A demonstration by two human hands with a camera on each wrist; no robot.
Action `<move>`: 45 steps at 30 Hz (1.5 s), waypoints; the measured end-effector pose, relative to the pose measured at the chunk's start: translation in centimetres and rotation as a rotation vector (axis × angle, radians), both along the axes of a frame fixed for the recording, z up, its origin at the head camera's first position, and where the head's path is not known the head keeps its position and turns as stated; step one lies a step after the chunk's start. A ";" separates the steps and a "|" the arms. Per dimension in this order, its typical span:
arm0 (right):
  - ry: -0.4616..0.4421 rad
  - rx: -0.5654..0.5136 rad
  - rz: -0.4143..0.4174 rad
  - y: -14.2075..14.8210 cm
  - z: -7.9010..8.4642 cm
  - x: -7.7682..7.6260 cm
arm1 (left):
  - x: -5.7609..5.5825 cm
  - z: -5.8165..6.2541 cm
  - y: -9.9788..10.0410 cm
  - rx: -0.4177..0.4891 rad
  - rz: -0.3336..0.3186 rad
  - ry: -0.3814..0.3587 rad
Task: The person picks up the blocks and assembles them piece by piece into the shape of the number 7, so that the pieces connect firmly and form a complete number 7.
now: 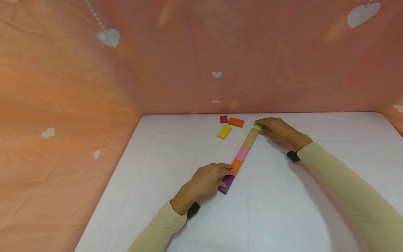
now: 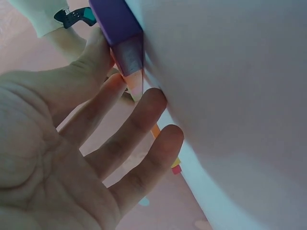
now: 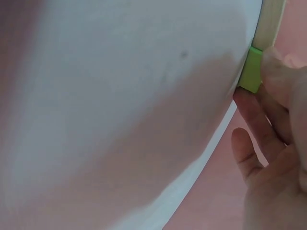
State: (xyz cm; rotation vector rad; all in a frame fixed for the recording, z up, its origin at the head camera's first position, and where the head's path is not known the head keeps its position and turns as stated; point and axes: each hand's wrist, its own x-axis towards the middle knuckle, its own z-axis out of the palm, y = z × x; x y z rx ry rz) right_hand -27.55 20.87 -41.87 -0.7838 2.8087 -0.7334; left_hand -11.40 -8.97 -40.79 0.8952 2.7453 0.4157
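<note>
A beige fabric sleeve (image 1: 349,196) led to the right grip (image 1: 277,130), pinching a small lime-green block (image 1: 259,126) ending a row of flat multicoloured blocks (image 1: 242,153); the left grip (image 1: 207,179), unclenched, touched its near end. Uneven pushing could have buckled it.

No words, brands or numbers can be read.
Only pictorial signs are seen: pale, whitish heart shapes (image 1: 108,37) are scattered over the draped, peach-orange sheet (image 1: 176,52), and a slanting row of small pale dots (image 1: 95,14) is shown above one heart at upper left.
</note>
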 end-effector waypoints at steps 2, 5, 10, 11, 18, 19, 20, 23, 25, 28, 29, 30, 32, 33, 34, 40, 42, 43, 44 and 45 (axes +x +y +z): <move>-0.007 0.003 -0.010 0.1 0.0 0.1 | -0.1 0.1 0.0 -0.005 -0.010 0.006; -0.010 0.008 -0.014 0.2 0.1 0.0 | -0.2 0.3 -0.1 -0.010 -0.016 0.009; -0.023 0.020 -0.018 0.0 0.3 -0.4 | -0.4 0.6 -0.1 -0.019 -0.015 0.013; -0.032 0.021 -0.025 -0.1 0.3 -0.4 | -0.5 0.6 -0.2 -0.019 -0.015 0.015; -0.089 0.012 -0.061 -0.5 0.0 -0.4 | -0.7 0.3 -0.3 0.005 -0.003 -0.019; -0.095 0.014 -0.061 -0.5 0.0 -0.4 | -0.7 0.3 -0.2 0.004 0.000 -0.025; -0.100 0.015 -0.059 -0.6 0.0 -0.3 | -0.7 0.3 -0.2 0.003 0.000 -0.029; -0.105 0.023 -0.055 -0.5 0.0 -0.1 | -0.7 0.3 -0.1 -0.005 -0.008 -0.027; -0.095 0.028 -0.059 -0.5 0.1 0.0 | -0.9 0.3 0.0 -0.004 -0.023 -0.013; -0.081 0.028 -0.066 -0.4 0.3 0.0 | -1.2 0.4 0.1 -0.012 -0.055 0.012; -0.079 0.027 -0.068 -0.4 0.3 0.0 | -1.3 0.4 0.2 -0.019 -0.064 0.018; -0.079 0.026 -0.071 -0.4 0.2 -0.1 | -1.4 0.5 0.2 -0.027 -0.068 0.020; -0.087 0.023 -0.073 -0.5 0.1 -0.1 | -1.7 0.7 0.2 -0.043 -0.075 0.016; -0.088 0.023 -0.071 -0.6 0.1 -0.2 | -1.9 0.8 0.2 -0.049 -0.077 0.013; -0.091 0.023 -0.072 -0.6 0.0 -0.2 | -2.1 0.9 0.2 -0.050 -0.081 0.011; -0.091 0.028 -0.071 -0.9 -0.3 -0.2 | -4.9 1.4 0.8 0.026 -0.047 -0.049; -0.078 0.038 -0.069 -0.9 -0.3 -0.3 | -6.6 1.4 1.5 0.095 0.006 -0.101; -0.069 0.045 -0.070 -0.8 -0.3 -0.2 | -7.5 1.3 1.9 0.137 0.035 -0.131; -0.060 0.049 -0.070 -0.7 -0.3 -0.2 | -8.3 1.3 2.4 0.174 0.063 -0.157; -0.048 0.053 -0.065 -0.7 -0.3 -0.2 | -9.2 1.2 2.8 0.220 0.083 -0.184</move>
